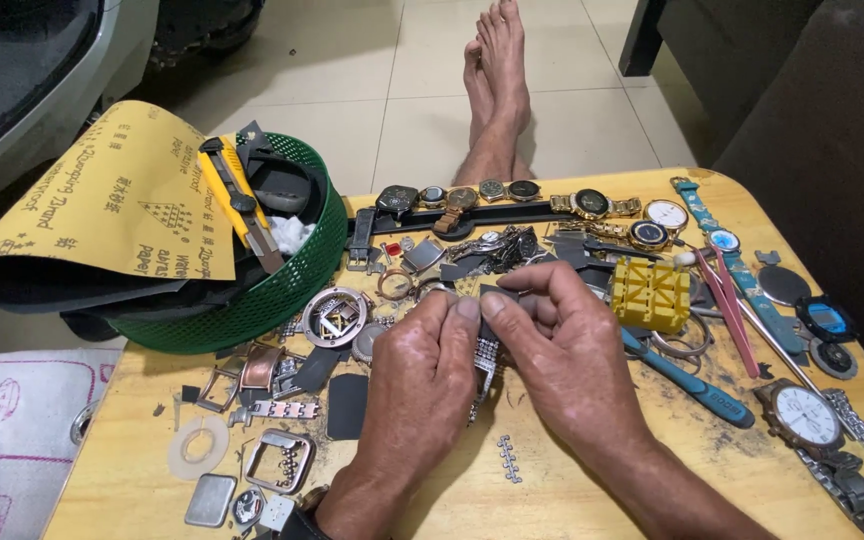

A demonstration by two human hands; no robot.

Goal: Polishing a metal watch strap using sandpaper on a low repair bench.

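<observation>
Metal watch bracelet [488, 352] pinched between left hand [422, 380] and right hand [567, 360], over cluttered wooden table [592, 480]

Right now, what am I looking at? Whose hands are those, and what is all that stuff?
This is one picture from a camera worn on a person's head, looking down. The left hand and right hand belong to that person, and so do the bare feet stretched out past the table. Both hands pinch a silvery watch band between them. The wooden table is covered with watch things: a row of watches, a yellow block, blue pliers, pink tweezers and loose metal cases. On the left stands a green basket with a yellow cutter and sandpaper.
</observation>
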